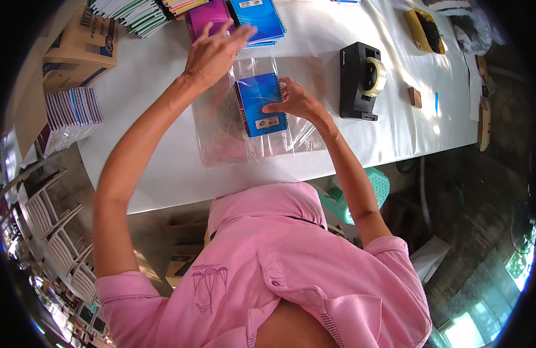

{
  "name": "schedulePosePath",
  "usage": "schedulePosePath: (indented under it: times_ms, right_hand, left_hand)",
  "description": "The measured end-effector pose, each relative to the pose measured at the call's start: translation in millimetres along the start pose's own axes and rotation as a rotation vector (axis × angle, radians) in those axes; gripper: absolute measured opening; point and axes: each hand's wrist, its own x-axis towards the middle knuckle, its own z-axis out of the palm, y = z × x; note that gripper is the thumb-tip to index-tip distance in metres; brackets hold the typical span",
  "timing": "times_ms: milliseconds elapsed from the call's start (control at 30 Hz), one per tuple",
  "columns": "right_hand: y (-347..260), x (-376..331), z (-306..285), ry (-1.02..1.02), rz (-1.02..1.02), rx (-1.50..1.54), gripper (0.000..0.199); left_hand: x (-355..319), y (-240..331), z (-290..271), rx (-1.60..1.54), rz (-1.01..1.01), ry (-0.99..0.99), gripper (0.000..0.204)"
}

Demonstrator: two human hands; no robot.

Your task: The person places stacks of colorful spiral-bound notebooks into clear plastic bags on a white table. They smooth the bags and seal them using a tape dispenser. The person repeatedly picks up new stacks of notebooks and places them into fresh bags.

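White-covered table (163, 174), long, sunlit at the far right end. On it: a black tape dispenser (361, 81) with a roll of clear tape, a small brown block (416, 97), a yellow object (424, 29) near the far edge, and stacks of spiral notebooks (134, 14) along the far side, among them a magenta notebook (207, 17) and a blue one (259, 17). Cardboard box (76, 46) at the left end, with another notebook stack (73, 110) beside it. White chairs (53, 232) and a teal stool (366, 197) below the table edge; rough dark floor to the right. Blue spiral notebook (261, 104) lies mid-table inside a clear plastic bag (221, 133). Right hand (294, 100) rests on the notebook's right edge, fingers curled, pinching it. Left hand (213, 52) raised above the bag's far end, fingers spread and loosely open; whether it grips the plastic cannot be told.
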Motion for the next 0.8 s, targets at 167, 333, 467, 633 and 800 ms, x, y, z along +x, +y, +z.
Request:
schedulePosePath:
  times_ms: [167,333,467,633,800]
  right_hand:
    - [-1,-6,1,-0.03,0.1,0.149,0.104]
    - [-20,-34,3,0.038,0.089,0.555,0.096]
    - [-38,-70,-1,0.125,-0.172,0.82,0.098]
    - [-35,-68,3,0.234,-0.498,0.611,0.094]
    - [-7,-54,13,0.226,-0.441,0.492,0.088]
  left_hand:
    - [-63,61,37,-0.356,-0.666,0.115,0.046]
    - [-99,99,38,-0.683,-0.731,-0.22,0.059]
    - [-114,111,-2,-1.085,-0.623,0.124,0.083]
    - [-104,112,-10,-1.562,-0.715,0.14,0.084]
    - [-112,120,25,-1.558,-0.805,0.262,0.078]
